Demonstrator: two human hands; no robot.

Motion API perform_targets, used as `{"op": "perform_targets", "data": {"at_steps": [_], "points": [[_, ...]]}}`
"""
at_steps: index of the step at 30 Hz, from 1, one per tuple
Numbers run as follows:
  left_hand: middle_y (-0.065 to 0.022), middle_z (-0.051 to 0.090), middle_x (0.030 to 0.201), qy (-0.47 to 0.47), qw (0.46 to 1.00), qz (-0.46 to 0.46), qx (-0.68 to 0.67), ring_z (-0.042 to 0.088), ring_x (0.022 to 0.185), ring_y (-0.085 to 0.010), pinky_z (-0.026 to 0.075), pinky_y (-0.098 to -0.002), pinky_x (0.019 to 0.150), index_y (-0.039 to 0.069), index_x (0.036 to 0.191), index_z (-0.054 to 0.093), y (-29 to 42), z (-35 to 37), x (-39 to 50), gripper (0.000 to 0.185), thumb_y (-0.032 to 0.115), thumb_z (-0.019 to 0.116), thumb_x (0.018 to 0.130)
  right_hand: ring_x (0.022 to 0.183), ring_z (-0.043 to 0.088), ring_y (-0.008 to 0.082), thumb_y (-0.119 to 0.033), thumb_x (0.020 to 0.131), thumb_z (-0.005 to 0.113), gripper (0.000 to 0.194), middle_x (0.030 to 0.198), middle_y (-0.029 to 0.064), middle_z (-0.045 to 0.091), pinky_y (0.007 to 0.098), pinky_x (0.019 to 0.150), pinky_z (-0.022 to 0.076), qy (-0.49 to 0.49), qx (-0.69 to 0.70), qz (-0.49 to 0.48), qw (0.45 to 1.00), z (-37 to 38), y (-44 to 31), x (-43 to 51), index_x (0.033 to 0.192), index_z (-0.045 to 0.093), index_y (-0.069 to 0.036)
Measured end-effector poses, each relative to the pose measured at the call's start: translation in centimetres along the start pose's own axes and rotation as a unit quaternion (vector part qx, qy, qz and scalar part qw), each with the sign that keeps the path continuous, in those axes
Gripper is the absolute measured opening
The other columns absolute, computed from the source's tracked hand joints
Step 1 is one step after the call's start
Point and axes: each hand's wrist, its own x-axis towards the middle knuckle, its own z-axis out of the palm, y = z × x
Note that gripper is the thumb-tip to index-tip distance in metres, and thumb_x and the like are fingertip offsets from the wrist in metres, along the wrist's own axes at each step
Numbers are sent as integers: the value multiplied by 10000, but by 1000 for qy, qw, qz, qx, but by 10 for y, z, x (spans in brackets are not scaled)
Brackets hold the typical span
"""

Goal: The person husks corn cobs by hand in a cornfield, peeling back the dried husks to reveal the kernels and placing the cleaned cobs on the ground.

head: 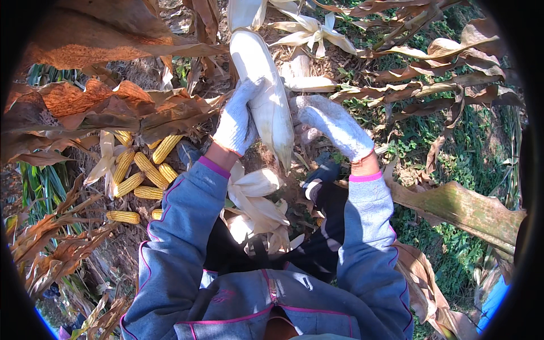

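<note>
A large ear of maize in its pale dry husk [272, 106] points toward me, its tip hanging above the ground. My left hand [238, 114], in a white knitted glove, grips it from the left with the thumb over the top. On the other side my right hand [327, 121], gloved alike, curves beside the ear. Its fingers and thumb stand apart with nothing seen between them; whether the fingertips touch the husk is unclear. At the ear's far end is another pale husk [244, 15]. Loose stripped husks [259, 204] lie between my legs.
Several bare yellow maize cobs [151, 170] lie on the soil at left. Dry brown maize leaves [106, 110] reach in from the left, and more dry leaves [459, 204] from the right. An opened husk [314, 34] lies ahead. Green weeds [463, 148] cover the right side.
</note>
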Motion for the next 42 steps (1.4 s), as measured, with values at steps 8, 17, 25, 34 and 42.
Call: {"op": "perform_targets", "data": {"at_steps": [8, 17, 25, 34, 42], "points": [[-100, 609, 1166, 48, 998, 31, 1, 609, 1037, -224, 510, -389, 914, 59, 1339, 471, 3, 3, 0, 485, 367, 527, 969, 1072, 548, 152, -302, 853, 710, 602, 1184, 108, 583, 303, 924, 462, 22, 198, 145, 969, 43, -11, 0, 1290, 458, 27], [-130, 607, 1146, -10, 999, 25, -45, 606, 1033, -240, 493, -387, 930, 38, 1294, 492, 9, 5, 0, 441, 331, 525, 967, 1179, 509, 196, -159, 818, 706, 691, 1310, 123, 519, 332, 1001, 422, -6, 248, 136, 959, 33, -16, 3, 1402, 376, 8], [-113, 603, 1121, -3, 994, -37, 106, 612, 1001, -202, 530, -353, 845, 55, 1295, 486, 5, 7, -4, 476, 288, 615, 900, 781, 605, 132, -17, 793, 512, 398, 934, 100, 635, 248, 729, 499, 75, 423, 156, 889, 26, -10, -4, 1179, 543, 72], [-84, 631, 1058, 43, 997, -25, 57, 634, 921, -195, 527, -335, 819, 41, 1250, 535, -5, 6, -1, 409, 274, 588, 918, 870, 620, 154, -262, 929, 584, 351, 964, 99, 661, 306, 785, 510, 94, 191, 181, 960, 3, -10, -4, 1146, 604, 13], [-95, 619, 1058, 73, 997, 34, 4, 622, 940, -207, 521, -349, 842, 28, 1219, 540, -3, 6, 4, 416, 305, 583, 911, 901, 570, 230, -430, 802, 711, 572, 1007, 150, 632, 378, 824, 465, -90, 62, 100, 989, 20, -13, -6, 1139, 589, 15]]}}
